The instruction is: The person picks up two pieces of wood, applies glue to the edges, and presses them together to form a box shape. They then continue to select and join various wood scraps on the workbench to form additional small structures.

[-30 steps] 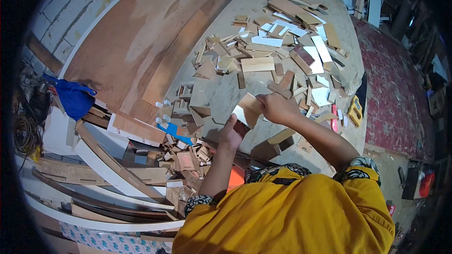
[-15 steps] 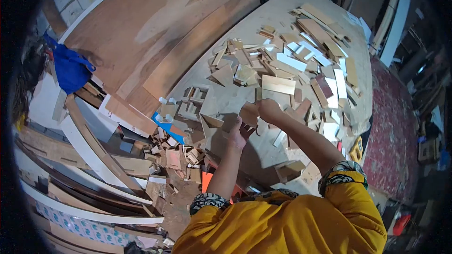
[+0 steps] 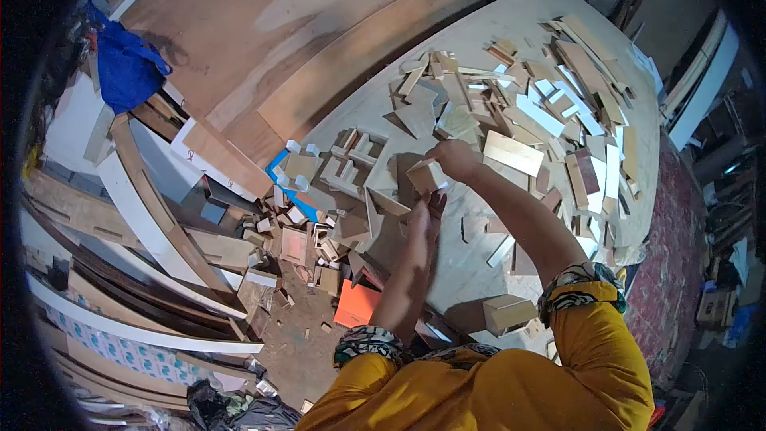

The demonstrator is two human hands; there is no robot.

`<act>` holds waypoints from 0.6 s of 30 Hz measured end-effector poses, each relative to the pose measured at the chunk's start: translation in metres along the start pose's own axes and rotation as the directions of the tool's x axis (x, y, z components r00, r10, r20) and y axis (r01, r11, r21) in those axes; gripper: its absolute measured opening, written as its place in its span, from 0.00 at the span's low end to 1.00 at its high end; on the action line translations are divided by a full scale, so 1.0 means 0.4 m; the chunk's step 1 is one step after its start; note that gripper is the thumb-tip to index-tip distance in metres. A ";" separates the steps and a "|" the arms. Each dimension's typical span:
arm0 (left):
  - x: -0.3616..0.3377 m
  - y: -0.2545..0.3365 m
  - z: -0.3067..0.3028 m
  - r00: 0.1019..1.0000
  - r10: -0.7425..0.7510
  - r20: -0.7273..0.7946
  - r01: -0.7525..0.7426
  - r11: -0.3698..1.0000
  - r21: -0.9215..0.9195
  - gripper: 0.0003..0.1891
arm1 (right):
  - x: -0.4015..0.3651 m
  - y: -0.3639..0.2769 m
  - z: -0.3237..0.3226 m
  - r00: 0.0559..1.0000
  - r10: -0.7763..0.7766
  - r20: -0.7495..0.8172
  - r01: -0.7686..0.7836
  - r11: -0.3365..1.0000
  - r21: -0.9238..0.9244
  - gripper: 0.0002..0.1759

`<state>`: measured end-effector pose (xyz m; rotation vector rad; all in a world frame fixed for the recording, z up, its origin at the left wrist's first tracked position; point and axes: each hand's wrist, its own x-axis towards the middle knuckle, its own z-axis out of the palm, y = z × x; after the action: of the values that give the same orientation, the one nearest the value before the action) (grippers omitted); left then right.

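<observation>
over the worktop (image 3: 472,270) strewn with wood offcuts (image 3: 513,152), holds a small box-shaped wooden piece (image 3: 425,178) pinched between left hand (image 3: 425,212) and right hand (image 3: 456,161), probably light, stiff and not slippery, best taken by opposite faces.

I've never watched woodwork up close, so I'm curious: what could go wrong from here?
The small wooden piece might slip, since only the bare left hand and right hand seem to hold it above the table.

The wooden box close to the yellow shirt could get bumped if the person leans in.
</observation>
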<state>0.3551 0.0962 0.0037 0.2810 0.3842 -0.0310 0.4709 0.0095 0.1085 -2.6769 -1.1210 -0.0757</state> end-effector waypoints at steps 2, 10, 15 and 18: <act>-0.026 -0.004 0.038 0.988 0.145 0.045 -0.143 0.989 -0.046 0.13 | 0.015 -0.011 -0.008 0.999 -0.027 0.031 0.028 0.999 -0.035 0.14; 0.020 -0.014 0.064 0.957 0.234 -0.169 -0.256 0.959 -0.124 0.16 | 0.075 -0.020 0.012 0.986 -0.151 0.069 0.158 0.980 -0.122 0.15; -0.009 0.003 0.103 0.936 0.239 -0.260 -0.265 0.961 -0.072 0.15 | 0.083 -0.033 0.003 0.980 -0.187 0.066 0.194 0.974 -0.115 0.13; -0.026 0.007 0.109 0.908 0.253 -0.334 -0.206 0.964 0.170 0.14 | 0.076 -0.039 0.009 0.989 -0.112 0.096 0.123 0.984 -0.127 0.16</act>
<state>0.3616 0.0866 0.0472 0.4637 0.7074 0.2315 0.4812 0.0421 0.1123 -2.7510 -1.3460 -0.0541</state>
